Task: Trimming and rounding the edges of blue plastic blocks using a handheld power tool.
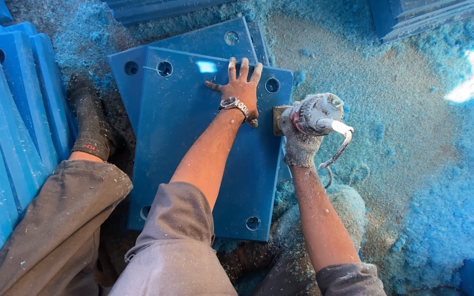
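The bare left hand point(241, 87) is pressing flat, fingers spread, on the thick blue plastic slab point(204, 153); the gloved right hand point(303, 134) is gripping a dusty power trimmer point(316, 113) at the slab's right edge. Blue shavings point(412, 164) are already covering the floor, and that edge's lower stretch looks left to trim.

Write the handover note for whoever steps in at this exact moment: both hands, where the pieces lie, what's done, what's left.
Left hand: bare, wristwatch on, pressed flat on the top thick blue plastic slab with corner holes.
Right hand: in a dusty knit glove, gripping a grey handheld power tool held against the slab's right edge.
The slab lies on a second blue slab on the floor; more blue slabs stand at left.
Done: blue shavings cover the floor, so cutting has happened.
Left: cannot tell how much of the edge remains.
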